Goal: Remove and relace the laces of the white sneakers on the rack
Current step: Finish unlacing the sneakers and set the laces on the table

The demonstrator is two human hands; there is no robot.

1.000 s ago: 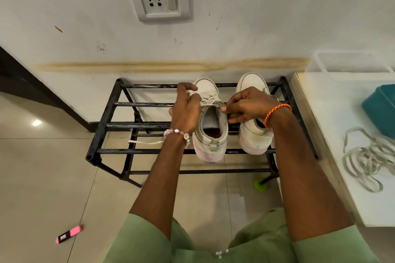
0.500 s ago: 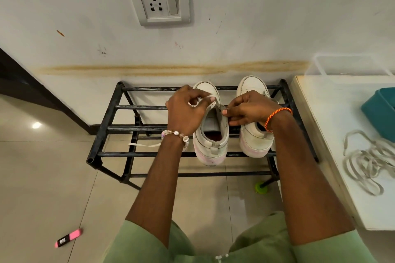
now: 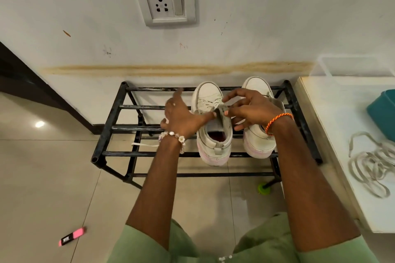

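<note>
Two white sneakers on the black metal shoe rack (image 3: 111, 132), toes to the wall. Left sneaker (image 3: 213, 134) has lace (image 3: 208, 105) threaded thru the lower eyelets only; upper eyelets near the collar look unthreaded, so relacing here is prob. about half done. One free end (image 3: 145, 145) trails out left under the wrist, across the rack bars.

Right sneaker (image 3: 259, 134) is mostly hidden by the arm; can't tell if it's laced. A loose lace bundle (image 3: 372, 166) sits on the white table (image 3: 333, 156) at right, well apart from the shoes, so I'd judge at least one lace is off and waiting to go back in (likely the right shoe's).

Left hand (image 3: 181, 115): fingers spread, index pointing fwd, thumb tip touching the lace at the shoe's left eyelet edge. Blurred, doesn't look closed on anything.

Right hand (image 3: 250, 109): thumb and a finger pinch the lace at the right eyelet edge, other fingers fanned loose.

Still left: finish upper eyelets, even out ends, then the second shoe.

Writing: none readable. Pink object (image 3: 72, 236) on the floor has a dark label, too small to read. Wall socket (image 3: 164, 1) unmarked.
</note>
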